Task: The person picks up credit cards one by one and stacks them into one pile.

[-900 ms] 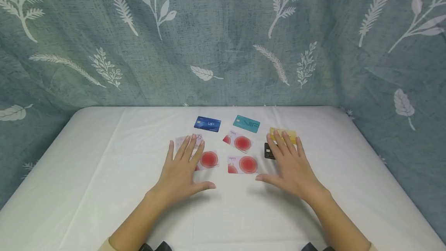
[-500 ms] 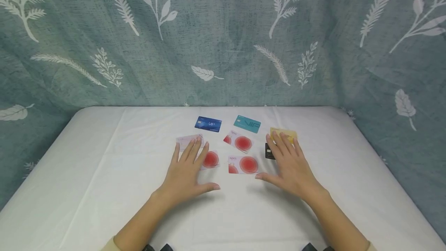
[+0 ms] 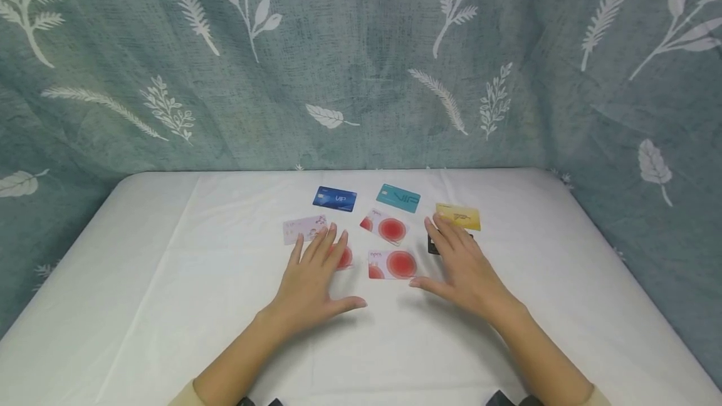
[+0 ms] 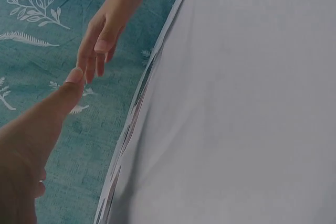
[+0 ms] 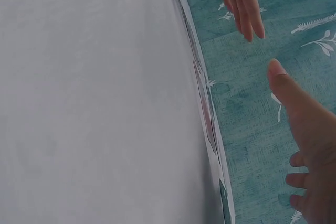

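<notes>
Green-blue cloth (image 3: 361, 49) with white leaf patterns hangs behind a white-covered tabletop (image 3: 169, 306), on which 8 cards lie flat. Farthest back are a blue card (image 3: 335, 198) and a teal card (image 3: 398, 198); below them are a lilac card (image 3: 299, 229) and 3 cards with red circles (image 3: 395, 264). Left hand (image 3: 307, 284) covers part of 1 red-circle card and a corner of the lilac one; right hand (image 3: 470, 274) partly hides a black card (image 3: 432, 245) near a yellow card (image 3: 465, 217). Each grip is spread, thumb apart, and pinches nothing; whether the fingertips touch any card, I cannot tell. Such cards are probably light, stiff and rather slippery, not fragile; I would slide 1 by fingertip, or lift an edge and hold both long sides.
</notes>
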`<state>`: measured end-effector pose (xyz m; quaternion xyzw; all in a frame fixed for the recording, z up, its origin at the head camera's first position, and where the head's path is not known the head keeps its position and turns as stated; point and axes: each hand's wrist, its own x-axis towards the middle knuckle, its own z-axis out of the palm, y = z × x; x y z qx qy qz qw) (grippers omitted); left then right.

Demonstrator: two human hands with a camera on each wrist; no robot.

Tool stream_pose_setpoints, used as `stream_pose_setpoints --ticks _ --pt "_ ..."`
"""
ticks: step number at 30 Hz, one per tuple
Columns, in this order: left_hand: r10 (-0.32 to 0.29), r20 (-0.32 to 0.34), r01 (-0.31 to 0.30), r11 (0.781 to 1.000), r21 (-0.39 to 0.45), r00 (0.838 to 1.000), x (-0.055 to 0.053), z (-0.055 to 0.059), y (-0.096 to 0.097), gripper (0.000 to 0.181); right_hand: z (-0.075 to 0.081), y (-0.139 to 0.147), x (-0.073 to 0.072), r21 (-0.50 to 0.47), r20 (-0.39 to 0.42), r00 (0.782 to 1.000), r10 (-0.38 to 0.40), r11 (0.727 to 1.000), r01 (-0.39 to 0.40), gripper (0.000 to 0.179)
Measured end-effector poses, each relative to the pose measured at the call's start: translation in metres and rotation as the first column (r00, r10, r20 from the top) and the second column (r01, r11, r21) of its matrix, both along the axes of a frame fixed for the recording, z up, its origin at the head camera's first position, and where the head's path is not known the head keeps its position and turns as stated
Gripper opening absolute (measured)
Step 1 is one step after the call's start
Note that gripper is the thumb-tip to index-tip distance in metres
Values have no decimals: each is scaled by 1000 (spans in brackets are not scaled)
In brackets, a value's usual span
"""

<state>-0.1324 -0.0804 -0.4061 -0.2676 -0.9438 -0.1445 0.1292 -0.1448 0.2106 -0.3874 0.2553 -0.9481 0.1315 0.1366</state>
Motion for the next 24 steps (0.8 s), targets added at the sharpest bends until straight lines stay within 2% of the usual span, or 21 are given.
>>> stream_pose_setpoints --ticks 6,11,18,24 --pt "-22 -18 23 999 47 1000 -3 -4 7 100 -4 -1 0 -52 100 995 -12 998 18 97" --pt "-41 -25 43 996 79 999 -6 -9 8 98 -11 -3 -2 -64 108 994 -2 998 9 96" --pt "-42 -62 50 990 133 997 -10 -13 9 95 -16 -4 -2 -103 84 996 11 995 -2 90" --pt "-29 -61 39 984 175 998 -13 -16 12 93 -23 -4 -5 -119 -30 999 28 992 -31 76"
